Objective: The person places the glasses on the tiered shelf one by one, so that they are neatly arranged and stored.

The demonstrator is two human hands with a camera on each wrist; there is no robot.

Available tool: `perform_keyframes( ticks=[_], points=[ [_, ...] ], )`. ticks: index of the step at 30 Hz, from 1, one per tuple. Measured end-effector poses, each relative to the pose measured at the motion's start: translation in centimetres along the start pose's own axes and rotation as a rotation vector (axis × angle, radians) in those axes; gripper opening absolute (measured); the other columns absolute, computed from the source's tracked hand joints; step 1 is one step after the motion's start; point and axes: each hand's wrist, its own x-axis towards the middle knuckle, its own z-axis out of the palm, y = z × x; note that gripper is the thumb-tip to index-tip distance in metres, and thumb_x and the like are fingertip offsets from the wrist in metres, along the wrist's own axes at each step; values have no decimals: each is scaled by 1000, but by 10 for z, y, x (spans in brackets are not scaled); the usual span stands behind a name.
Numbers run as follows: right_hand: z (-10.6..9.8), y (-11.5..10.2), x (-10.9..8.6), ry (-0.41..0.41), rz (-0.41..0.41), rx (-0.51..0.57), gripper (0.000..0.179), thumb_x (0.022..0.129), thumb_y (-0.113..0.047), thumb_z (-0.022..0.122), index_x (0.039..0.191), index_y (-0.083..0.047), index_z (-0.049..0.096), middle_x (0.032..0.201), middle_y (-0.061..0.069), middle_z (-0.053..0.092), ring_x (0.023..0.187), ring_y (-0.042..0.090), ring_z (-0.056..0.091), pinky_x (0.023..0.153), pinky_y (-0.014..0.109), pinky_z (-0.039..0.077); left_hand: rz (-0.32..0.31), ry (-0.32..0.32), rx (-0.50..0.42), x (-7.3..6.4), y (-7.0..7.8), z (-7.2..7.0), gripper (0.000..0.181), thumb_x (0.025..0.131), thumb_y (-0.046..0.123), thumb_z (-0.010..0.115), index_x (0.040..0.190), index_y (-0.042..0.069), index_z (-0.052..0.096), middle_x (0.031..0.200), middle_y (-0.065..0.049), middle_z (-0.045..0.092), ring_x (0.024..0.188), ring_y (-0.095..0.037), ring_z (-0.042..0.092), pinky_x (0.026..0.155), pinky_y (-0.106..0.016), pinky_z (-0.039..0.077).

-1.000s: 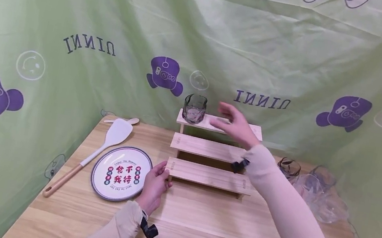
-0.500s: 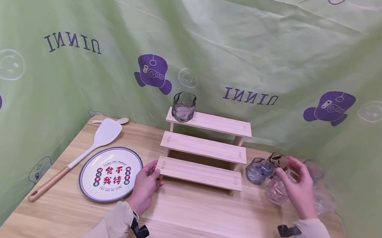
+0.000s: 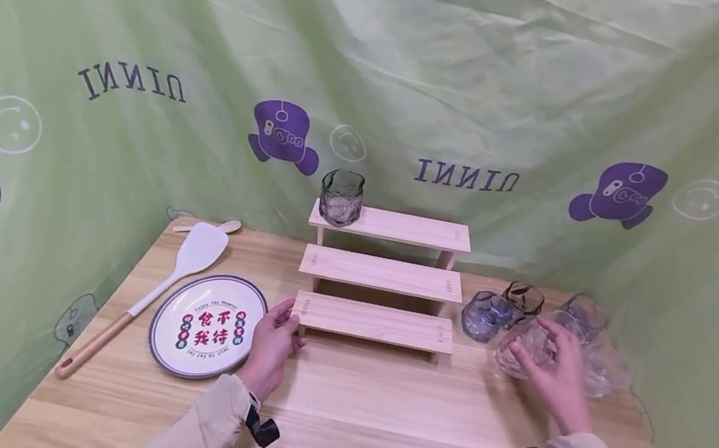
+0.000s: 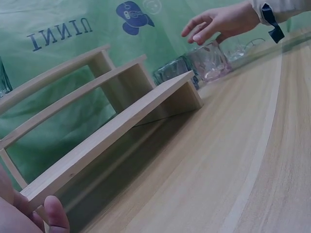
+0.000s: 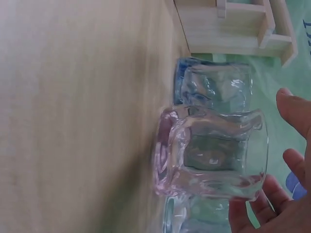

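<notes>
My left hand holds the left end of the lowest board of a three-step wooden shelf; its fingers bend about the board's corner in the left wrist view. On the shelf's top step, at the left, stands a grey glass. My right hand is over a pinkish clear glass right of the shelf. In the right wrist view its thumb stands apart from the glass, while other fingers lie close to the rim; contact is unclear. A blue glass stands beside the pinkish one.
A dark-rimmed glass, another bluish glass and clear glassware crowd the table's back right. Left of the shelf lie a printed plate, a white spatula and a small spoon. A green curtain hangs behind.
My right hand has moved from beside the grey glass on the top step, right and down to the pinkish glass. My left hand stays at the shelf. The head view has shifted slightly.
</notes>
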Motion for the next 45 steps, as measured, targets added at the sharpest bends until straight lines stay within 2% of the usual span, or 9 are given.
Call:
perform_keyframes(
  ticks=[9,18,25,33,35,39,41,43,45],
  points=[
    [1,-4,-7,-17,13,-37,73,87,-22,83,147,0,46,142,29,39,117,45,41,89,71,39,4,3,-1,1,-2,-2,47,103,-2,52,149,2,47,125,-17,44,96,-25,52,69,-27,58],
    [2,4,-10,-147,53,85,85,88,-21,82,153,4,32,150,32,35,134,54,33,104,75,29,27,-23,-7,-2,-3,0,45,104,-1,52,148,-1,45,121,-16,45,92,-24,52,64,-24,56],
    [1,6,-12,-135,54,56,82,90,-22,81,153,2,34,138,29,45,124,45,44,100,67,39,22,-18,-5,-2,-2,0,45,104,-1,52,148,0,46,122,-17,45,93,-25,53,65,-25,56],
    [-2,7,-15,-203,124,118,85,91,-26,79,156,-2,29,146,31,40,131,50,39,104,74,31,18,-14,-11,-2,-2,0,45,104,-1,51,148,0,46,123,-17,45,94,-26,53,64,-25,56],
    [-2,8,-15,-225,123,134,84,92,-24,78,156,-1,28,145,31,42,130,49,41,105,69,35,19,-17,-8,-2,-2,0,45,104,-1,51,148,-1,45,123,-18,44,94,-26,53,64,-24,56],
    [-1,9,-16,-242,110,154,81,94,-20,76,156,1,28,138,30,49,121,42,51,99,34,48,20,-20,-5,-2,-2,-1,45,104,-1,51,148,-2,45,123,-18,44,94,-25,52,64,-24,56],
    [-1,8,-17,-239,113,148,80,94,-20,75,156,0,28,136,29,51,119,39,52,94,25,48,20,-19,-6,-2,-2,0,45,104,-1,51,148,-1,46,123,-17,44,95,-25,52,64,-24,56],
    [-2,7,-18,-235,118,143,81,93,-20,76,156,-1,29,135,29,52,118,39,52,97,31,48,24,-18,-7,-2,-2,0,45,104,-1,51,148,-1,46,123,-18,44,95,-26,52,64,-24,56],
    [-2,6,-19,-236,126,148,83,92,-20,78,156,-2,29,134,30,52,118,41,51,102,49,46,22,-18,-7,-1,-2,0,45,104,-1,51,148,-1,46,122,-17,45,94,-26,53,64,-24,56]
  ],
)
